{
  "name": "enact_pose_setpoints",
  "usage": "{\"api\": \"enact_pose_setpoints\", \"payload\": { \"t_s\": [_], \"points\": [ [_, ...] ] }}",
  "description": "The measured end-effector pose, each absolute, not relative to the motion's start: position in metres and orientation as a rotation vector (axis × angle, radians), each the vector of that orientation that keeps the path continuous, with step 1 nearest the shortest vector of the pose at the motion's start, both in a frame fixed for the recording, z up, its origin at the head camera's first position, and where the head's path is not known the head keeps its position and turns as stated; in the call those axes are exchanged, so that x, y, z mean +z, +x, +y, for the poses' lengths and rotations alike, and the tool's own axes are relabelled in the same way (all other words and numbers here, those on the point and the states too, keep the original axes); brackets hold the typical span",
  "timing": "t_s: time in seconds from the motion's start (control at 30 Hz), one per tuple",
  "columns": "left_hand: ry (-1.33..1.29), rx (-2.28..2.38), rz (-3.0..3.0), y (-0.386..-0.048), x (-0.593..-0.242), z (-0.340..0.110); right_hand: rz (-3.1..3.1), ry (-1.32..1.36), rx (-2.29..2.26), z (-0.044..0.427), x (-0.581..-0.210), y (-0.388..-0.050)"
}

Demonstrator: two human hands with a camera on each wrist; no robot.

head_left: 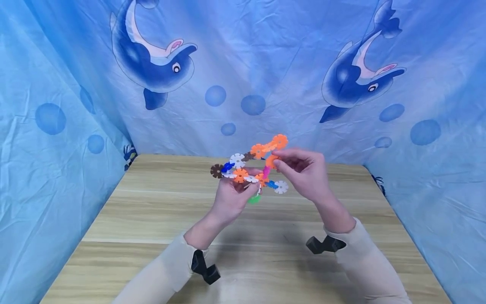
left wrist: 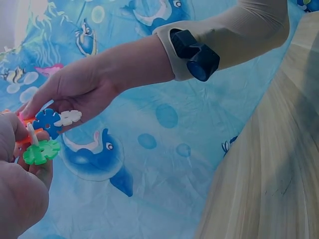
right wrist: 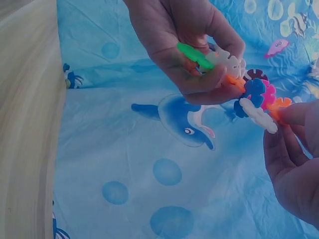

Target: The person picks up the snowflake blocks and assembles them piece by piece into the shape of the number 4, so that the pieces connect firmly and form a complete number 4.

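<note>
Both hands hold up a chain of interlocked plastic snowflake discs [head_left: 241, 175] above the table. Its pieces are orange, white, brown, blue, pink and green. My left hand [head_left: 232, 200] grips the lower middle of the chain, thumb in front. Between thumb and fingertips, my right hand [head_left: 309, 173] pinches an orange disc [head_left: 271, 162] that adjoins a pink disc [head_left: 266, 172]. More orange discs [head_left: 280, 141] stand up at the far end. A green disc [left wrist: 42, 152] hangs below the left hand, and a white disc [right wrist: 258, 115] sticks out near the right fingertips.
Under the hands lies a wood-grain table [head_left: 152, 219]. Blue cloth [head_left: 265, 63] printed with dolphins and bubbles hangs behind it and at both sides. A black device is strapped on each wrist, over light sleeves [head_left: 163, 270].
</note>
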State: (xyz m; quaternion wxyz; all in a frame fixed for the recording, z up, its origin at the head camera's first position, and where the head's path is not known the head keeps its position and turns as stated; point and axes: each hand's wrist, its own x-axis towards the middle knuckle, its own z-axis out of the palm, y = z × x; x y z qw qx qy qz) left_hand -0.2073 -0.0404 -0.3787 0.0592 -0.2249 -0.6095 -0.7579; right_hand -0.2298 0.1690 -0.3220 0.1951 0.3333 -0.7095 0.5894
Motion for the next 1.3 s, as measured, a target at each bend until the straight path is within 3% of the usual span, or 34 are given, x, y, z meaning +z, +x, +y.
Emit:
{"api": "enact_pose_setpoints", "payload": {
  "t_s": [0.8,1.03,1.3],
  "points": [
    [-0.774,-2.214,-1.838,-0.206,-0.376,-0.038,-2.043,1.073,1.486,0.174,-0.314,-0.226],
    [-0.608,-2.308,-1.816,-0.206,-0.373,-0.041,-1.928,1.144,1.372,0.168,-0.327,-0.228],
    [-0.668,-2.504,-1.634,-0.209,-0.371,-0.041,-1.863,1.153,1.270,0.171,-0.347,-0.222]
  ]
}}
